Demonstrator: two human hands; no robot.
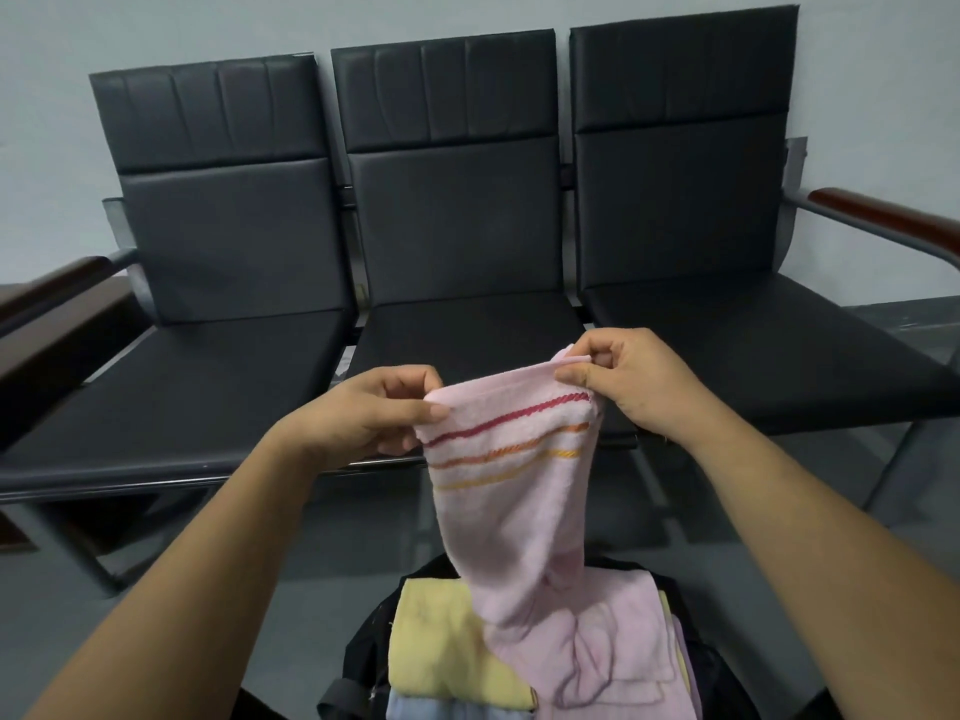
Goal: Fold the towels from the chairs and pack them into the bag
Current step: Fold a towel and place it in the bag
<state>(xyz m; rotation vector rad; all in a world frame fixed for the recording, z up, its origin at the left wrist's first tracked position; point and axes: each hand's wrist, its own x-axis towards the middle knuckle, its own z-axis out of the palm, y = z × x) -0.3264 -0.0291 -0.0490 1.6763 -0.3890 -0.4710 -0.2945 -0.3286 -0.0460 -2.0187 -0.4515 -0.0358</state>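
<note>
Against a pale wall [467, 18], a row of three black chairs [452, 210] fills the upper half of the view. Below the middle seat a pink towel [509, 485] is held up by its top hem. One corner is pinched between thumb and curled fingers of the left hand [374, 413], at 9 o'clock of the towel. The other corner is pinched in the same way by the right hand [623, 387], at 2 o'clock and slightly higher. The hem is drawn fairly taut between the two grips. Just under it, red, orange and yellow stripes [509, 439] are seen across the cloth.

From the hem the towel hangs in a narrow, limp length toward 6 o'clock. Its lower end is gathered on the towels packed in the black bag [363, 652] on the floor. Whether the pink folds lying there belong to this towel or to another cannot be told. A yellow towel [436, 646] lies at 7 o'clock of the heap, and a blue towel [415, 709] shows beneath it at the bottom edge.

The towel is judged light, soft and shapeless, with a terry nap that should not slip from a pinch. Nothing about it is fragile. No fold will be kept unless the cloth is supported, so corners and hems are judged the best places to take hold, with a second hold at mid-length for halving.
</note>
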